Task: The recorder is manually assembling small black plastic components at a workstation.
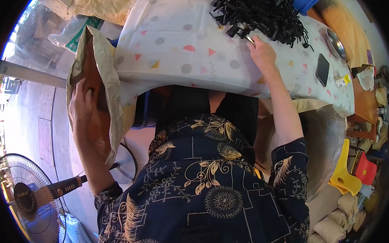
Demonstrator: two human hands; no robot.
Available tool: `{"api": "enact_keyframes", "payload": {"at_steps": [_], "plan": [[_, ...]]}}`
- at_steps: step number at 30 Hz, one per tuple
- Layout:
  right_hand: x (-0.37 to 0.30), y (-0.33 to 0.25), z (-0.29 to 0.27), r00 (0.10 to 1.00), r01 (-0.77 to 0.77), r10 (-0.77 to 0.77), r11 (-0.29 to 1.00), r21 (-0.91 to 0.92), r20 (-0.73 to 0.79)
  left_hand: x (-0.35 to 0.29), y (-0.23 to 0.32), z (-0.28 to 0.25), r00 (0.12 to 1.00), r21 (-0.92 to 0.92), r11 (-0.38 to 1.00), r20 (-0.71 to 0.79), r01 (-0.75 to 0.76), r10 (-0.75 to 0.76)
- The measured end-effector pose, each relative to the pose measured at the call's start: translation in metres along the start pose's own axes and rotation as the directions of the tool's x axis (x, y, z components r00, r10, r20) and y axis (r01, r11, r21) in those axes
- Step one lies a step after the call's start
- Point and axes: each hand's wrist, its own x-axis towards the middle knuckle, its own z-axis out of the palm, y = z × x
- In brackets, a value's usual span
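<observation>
A heap of small black plastic parts [262, 16] lies at the far side of the table. At its near edge my right hand [263, 57] is closed around a thin pale tool [250, 39], whose tip points into the parts; most of the tool is hidden in the fingers. On the left, a tall brown paper sack [114, 74] gapes beside the table, its inside orange-brown. My left hand [81, 105] reaches into its mouth, fingers bent and apart, with nothing visible in them. Something dark shows inside the sack near those fingers.
A patterned white cloth [162, 55] covers the table. On its right side are a black phone [322, 69], a yellow label [343, 81] and a round metal dish [336, 44]. A standing fan [26, 196] is at lower left, a yellow plastic chair [346, 171] at right.
</observation>
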Motion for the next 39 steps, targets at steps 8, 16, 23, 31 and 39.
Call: {"api": "enact_keyframes", "payload": {"at_steps": [8,16,23,31,39], "plan": [[0.022,0.056,-0.037,0.967,-0.203,0.095,0.846,0.493,0.234,0.011,0.140,-0.012,0.974,-0.633,0.755,-0.223,-0.173,0.036],[-0.068,-0.061,-0.078,0.860,-0.507,0.173,0.167,0.846,0.481,0.011,0.265,0.046,0.788,-0.807,-0.221,0.410,0.548,0.459],[-0.130,-0.113,-0.058,0.894,-0.447,-0.012,0.069,0.892,0.449,0.002,0.267,0.084,0.719,-0.429,-0.577,0.433,0.695,0.544],[-0.154,-0.124,-0.048,0.977,-0.214,0.093,0.373,0.903,0.194,-0.018,0.259,0.075,0.767,-0.625,-0.446,0.488,0.640,0.417],[-0.164,-0.128,-0.038,0.973,-0.224,0.055,0.425,0.877,0.222,-0.025,0.264,0.067,0.829,-0.848,-0.188,0.395,0.495,0.397]]}}
